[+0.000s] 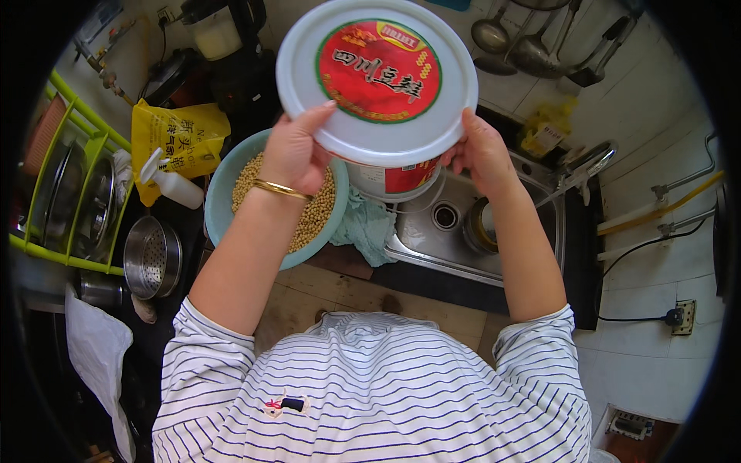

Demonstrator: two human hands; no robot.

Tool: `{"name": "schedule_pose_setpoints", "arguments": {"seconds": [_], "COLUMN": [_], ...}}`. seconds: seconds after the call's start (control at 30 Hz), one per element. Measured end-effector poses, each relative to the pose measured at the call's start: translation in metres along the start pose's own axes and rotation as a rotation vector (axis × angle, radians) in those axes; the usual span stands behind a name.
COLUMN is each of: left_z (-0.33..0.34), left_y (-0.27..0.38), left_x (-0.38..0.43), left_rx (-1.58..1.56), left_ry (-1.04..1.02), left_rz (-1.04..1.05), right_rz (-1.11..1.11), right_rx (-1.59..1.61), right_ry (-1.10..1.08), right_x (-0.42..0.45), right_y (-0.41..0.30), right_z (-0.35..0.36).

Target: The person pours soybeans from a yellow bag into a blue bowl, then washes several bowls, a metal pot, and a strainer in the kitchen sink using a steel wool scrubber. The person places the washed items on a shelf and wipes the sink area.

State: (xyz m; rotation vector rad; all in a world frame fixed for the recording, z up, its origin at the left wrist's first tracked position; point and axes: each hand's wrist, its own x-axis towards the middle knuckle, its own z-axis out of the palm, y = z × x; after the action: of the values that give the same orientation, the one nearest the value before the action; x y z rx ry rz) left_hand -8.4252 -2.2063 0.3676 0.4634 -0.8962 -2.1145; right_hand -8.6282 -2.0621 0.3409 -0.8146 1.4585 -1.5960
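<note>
A white round plastic lid (pixel 370 136) with a red label bearing writing is between my two hands, over a white plastic bucket (pixel 370 180) with red printing. My left hand (pixel 295 147) grips the lid's near left rim, thumb on top and fingers lower down. On the right rim, my right hand (pixel 483 144) holds with its thumb at the edge. Whether the lid is seated on the bucket cannot be told. Below my left forearm, a light blue basin (pixel 217 214) holds dried soybeans (pixel 315 226). A pale green cloth (pixel 367 223) lies beside it.
The steel sink (pixel 419 231) at right contains a metal pot (pixel 480 226), under a faucet (pixel 602 159). A spray bottle (pixel 179 188), yellow bag (pixel 185 136), steamer pot (pixel 150 260) and green dish rack (pixel 69 254) stand left. Ladles (pixel 538 52) hang at the back wall.
</note>
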Motion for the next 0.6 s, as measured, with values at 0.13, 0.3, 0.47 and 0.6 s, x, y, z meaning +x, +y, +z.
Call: {"name": "schedule_pose_setpoints", "arguments": {"seconds": [0.13, 0.3, 0.47, 0.6], "left_z": [-0.004, -0.002, 0.002, 0.002], "left_y": [0.027, 0.041, 0.044, 0.036], "left_x": [-0.002, -0.018, -0.043, -0.051], "left_rx": [-0.090, -0.100, 0.002, 0.094], "left_ry": [0.159, 0.121, 0.032, 0.006], "left_rz": [0.105, 0.259, 0.406, 0.487], "right_rz": [-0.031, 0.366, 0.395, 0.282], "right_rx": [-0.337, -0.259, 0.098, 0.330], "right_ry": [0.578, 0.275, 0.226, 0.543], "right_x": [0.039, 0.052, 0.032, -0.020], "right_y": [0.025, 0.040, 0.068, 0.110], "right_z": [-0.030, -0.026, -0.073, -0.109]}}
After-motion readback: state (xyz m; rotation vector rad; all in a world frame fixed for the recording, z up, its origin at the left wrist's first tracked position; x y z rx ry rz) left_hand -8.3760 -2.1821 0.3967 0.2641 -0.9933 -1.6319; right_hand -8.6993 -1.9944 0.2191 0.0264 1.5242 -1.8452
